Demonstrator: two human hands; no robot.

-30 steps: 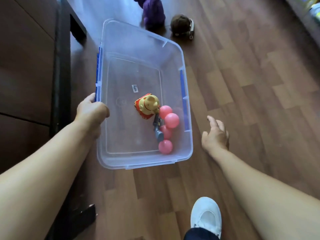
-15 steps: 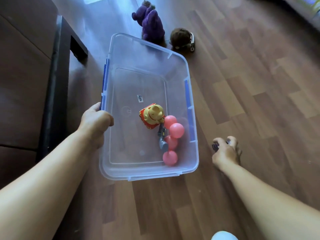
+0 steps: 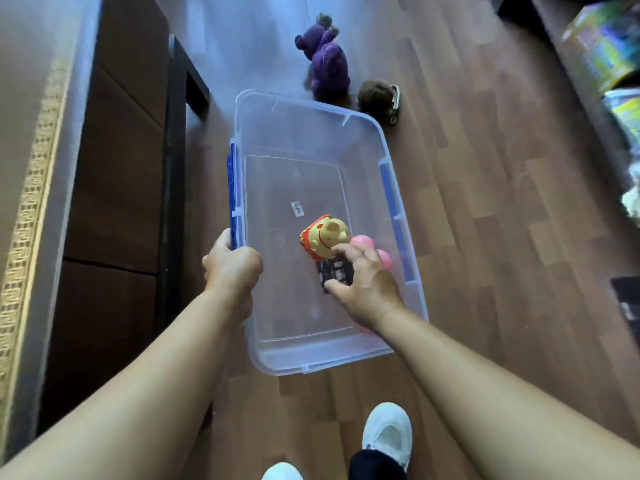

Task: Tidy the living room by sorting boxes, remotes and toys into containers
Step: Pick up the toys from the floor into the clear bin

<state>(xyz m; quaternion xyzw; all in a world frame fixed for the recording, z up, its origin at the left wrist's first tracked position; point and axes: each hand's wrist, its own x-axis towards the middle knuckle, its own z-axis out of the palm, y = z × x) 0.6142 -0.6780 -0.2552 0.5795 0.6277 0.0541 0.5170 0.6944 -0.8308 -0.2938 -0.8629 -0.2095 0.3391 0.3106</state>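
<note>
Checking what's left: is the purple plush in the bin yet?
Out. The purple plush lies on the floor beyond the bin, beside a brown toy.

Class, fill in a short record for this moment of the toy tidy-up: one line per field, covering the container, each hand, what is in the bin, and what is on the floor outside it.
Container: clear plastic bin on the wooden floor, lid off
Left hand: grips the bin's left rim
Right hand: over the bin, holding a small dark gridded toy
In the bin: yellow and red figure, pink balls
On the floor beyond the bin: purple plush, brown plush
</note>
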